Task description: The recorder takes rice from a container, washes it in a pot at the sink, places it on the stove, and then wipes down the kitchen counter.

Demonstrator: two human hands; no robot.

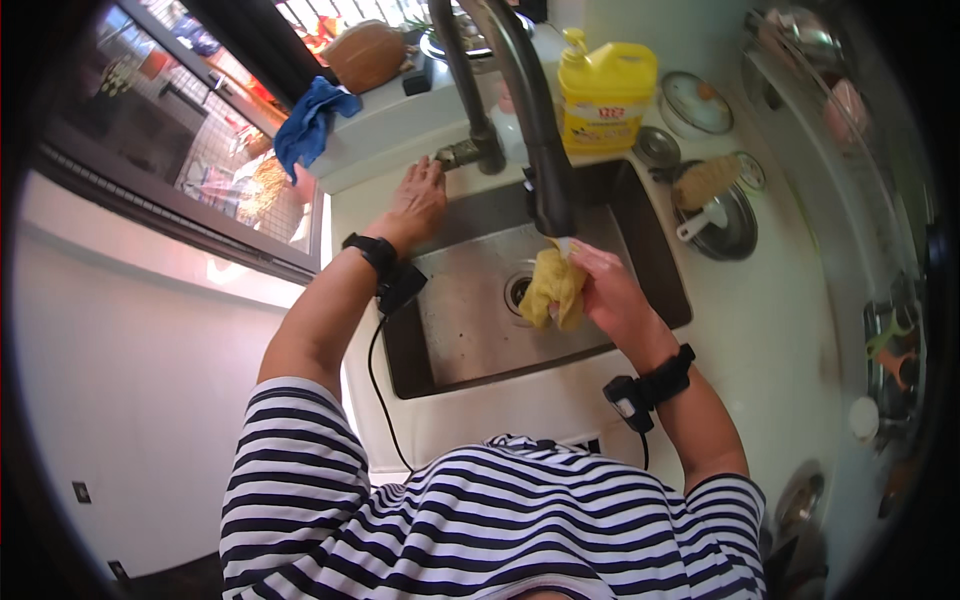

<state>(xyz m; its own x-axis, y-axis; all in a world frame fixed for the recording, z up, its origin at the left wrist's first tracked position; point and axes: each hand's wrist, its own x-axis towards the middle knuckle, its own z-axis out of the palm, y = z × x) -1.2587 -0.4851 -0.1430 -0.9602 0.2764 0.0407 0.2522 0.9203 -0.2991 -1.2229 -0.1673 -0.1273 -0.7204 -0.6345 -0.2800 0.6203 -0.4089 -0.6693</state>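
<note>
My left hand [416, 202] is at the lever of the dark kitchen faucet [532, 112], its fingertips against or beside the lever's end [456, 155]. Whether they press on it I cannot tell. Bunched in my right hand [611, 289] is a yellow cloth [555, 289], held just below the faucet's spout. A pale patch shows at the cloth's top, too unclear to name. Beneath the cloth lies the stainless steel sink [472, 322], with its drain [517, 291] partly hidden by the cloth.
Behind the sink stand a yellow jug with a pump [606, 97] and a pale pump bottle [510, 127]. On the right are a glass lid [696, 105], a loofah-like scrubber [706, 182] and a dark pan [724, 225]. A blue cloth [311, 124] hangs by the window; a black cable [375, 382] trails from my left wrist.
</note>
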